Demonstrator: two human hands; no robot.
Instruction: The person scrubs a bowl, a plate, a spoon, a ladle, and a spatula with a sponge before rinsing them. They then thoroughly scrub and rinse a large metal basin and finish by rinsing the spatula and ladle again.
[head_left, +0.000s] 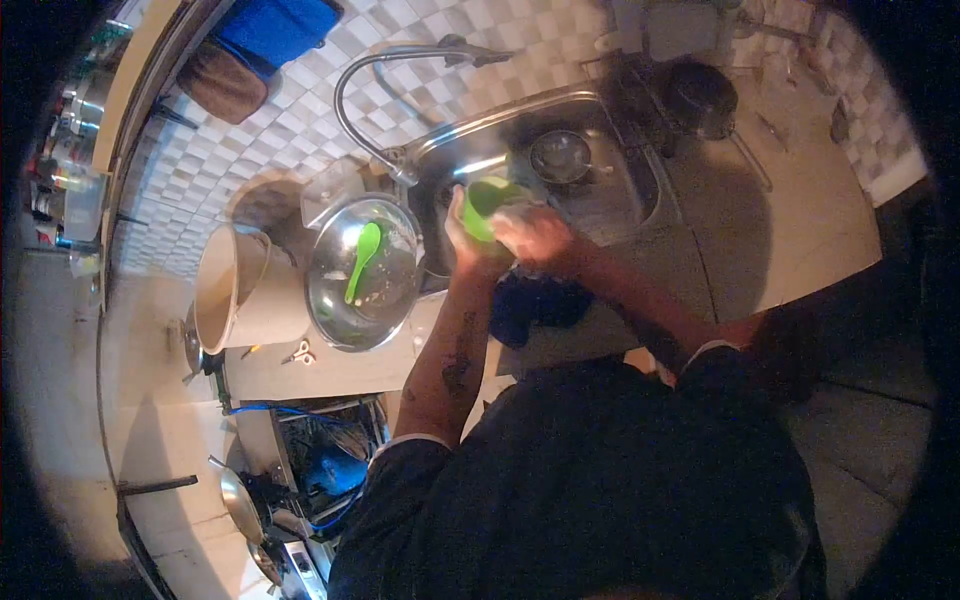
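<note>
Over the sink, my left hand is wrapped round a light green cup or small bowl. Pressed against its right side is my right hand, fingers curled and slightly blurred. Something pale, perhaps suds or a sponge, shows at those fingers, but I cannot make it out. To the left stands a wide steel bowl with a bright green spoon lying in it. A small round, shiny dish sits in the sink's far part.
A curved faucet arches behind the sink. At left are a large cream bucket and scissors on the counter. A dark frying pan lies at right. Dark blue cloth hangs at the sink's front edge.
</note>
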